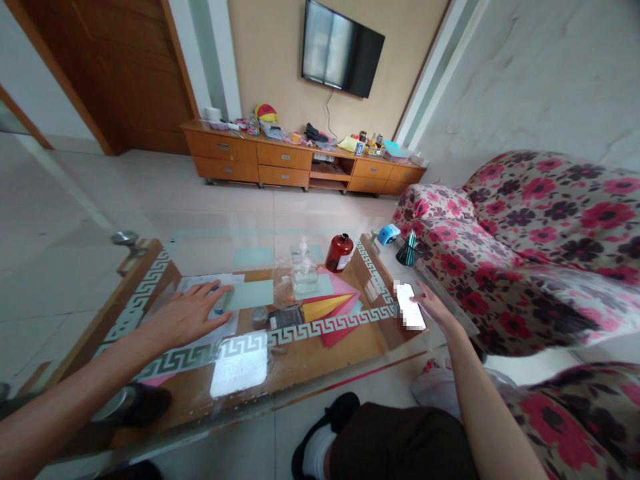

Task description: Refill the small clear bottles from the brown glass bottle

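Observation:
My left hand [203,310] is palm down with its fingers spread, over the left part of the glass-topped coffee table [320,327]. Its fingertips reach the edge of a pale green card [250,293]; something small and blue shows beside them. My right hand [429,303] is at the table's right end, at the right edge of a smartphone [411,310] with a bright screen. The thumb lies over the screen and another finger is beside the upper edge; the rest are hidden. A brown bottle [339,253] and a clear pump bottle [303,267] stand between the hands.
Yellow and pink paper [325,308], a small round container [259,316] and a white sheet [240,363] are at the table's middle. A pen holder [409,252] stands near the right corner. A floral sofa [540,220] is on the right; a cabinet [285,160] is ahead.

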Motion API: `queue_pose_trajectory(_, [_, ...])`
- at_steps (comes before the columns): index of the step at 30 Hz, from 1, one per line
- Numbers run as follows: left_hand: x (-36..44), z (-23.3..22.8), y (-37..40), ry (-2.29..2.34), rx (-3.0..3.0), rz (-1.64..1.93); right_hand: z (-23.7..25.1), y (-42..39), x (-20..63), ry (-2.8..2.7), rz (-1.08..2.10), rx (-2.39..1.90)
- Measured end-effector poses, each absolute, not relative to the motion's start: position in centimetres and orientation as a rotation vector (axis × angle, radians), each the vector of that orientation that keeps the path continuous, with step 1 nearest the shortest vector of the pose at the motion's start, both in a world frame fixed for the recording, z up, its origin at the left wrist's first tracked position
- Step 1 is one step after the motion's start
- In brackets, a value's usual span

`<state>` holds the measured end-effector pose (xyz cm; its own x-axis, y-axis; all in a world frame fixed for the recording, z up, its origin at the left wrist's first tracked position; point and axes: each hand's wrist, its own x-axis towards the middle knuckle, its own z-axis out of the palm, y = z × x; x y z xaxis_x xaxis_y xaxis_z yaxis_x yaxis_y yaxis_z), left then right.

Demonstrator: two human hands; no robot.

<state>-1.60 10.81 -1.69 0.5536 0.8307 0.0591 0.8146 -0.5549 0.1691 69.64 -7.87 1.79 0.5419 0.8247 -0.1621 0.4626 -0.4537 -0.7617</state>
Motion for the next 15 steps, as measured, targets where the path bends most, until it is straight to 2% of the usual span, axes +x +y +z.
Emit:
queue_pose_trajectory(10, [-1.7, -1.9, 10.9, 1.397, 2.666, 0.225, 3.0, -7.8, 67.5, -1.05, 0.565, -2.147])
queue_pose_trajectory(15, [-1.8, -2.0, 10.8, 1.405, 2.672, 0.216, 2.6, -7.0, 67.6, -1.051, 0.449, -2.416])
